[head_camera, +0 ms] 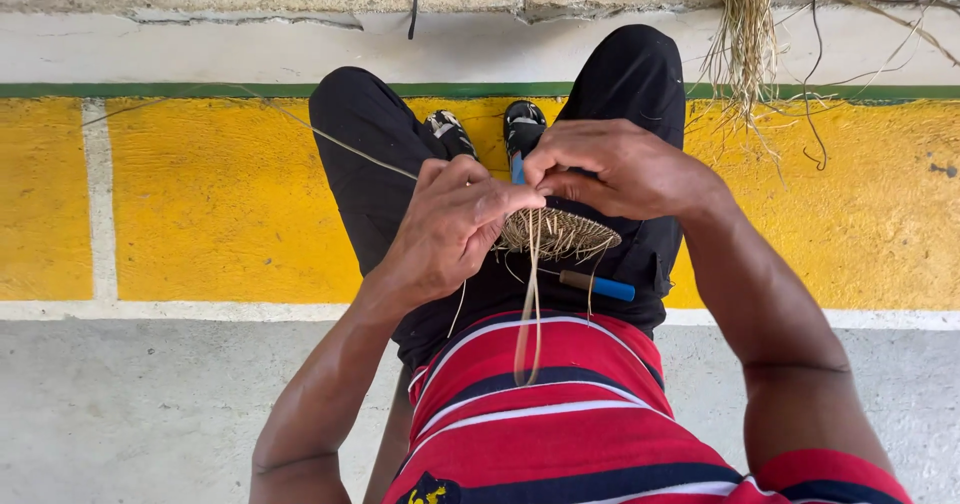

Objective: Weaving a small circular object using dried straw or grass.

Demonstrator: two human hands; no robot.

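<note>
fingers of the left hand (450, 226) pinching a flat pale straw strand (530, 304) at the rim of a small round woven straw disc (557, 234), right hand (615, 169) fingers pressed together on its far edge, disc over the lap, blue-handled tool (598, 285) just near of it

yellow painted floor band (200, 204), green stripe (150, 90), grey concrete floor (130, 404), daylight.

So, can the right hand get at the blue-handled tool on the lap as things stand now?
Probably yes. The blue-handled tool lies uncovered on the lap, just below the woven disc, with nothing over it. But the right hand is pinching fibre at the disc together with the left hand, so it would need to let go first.
</note>
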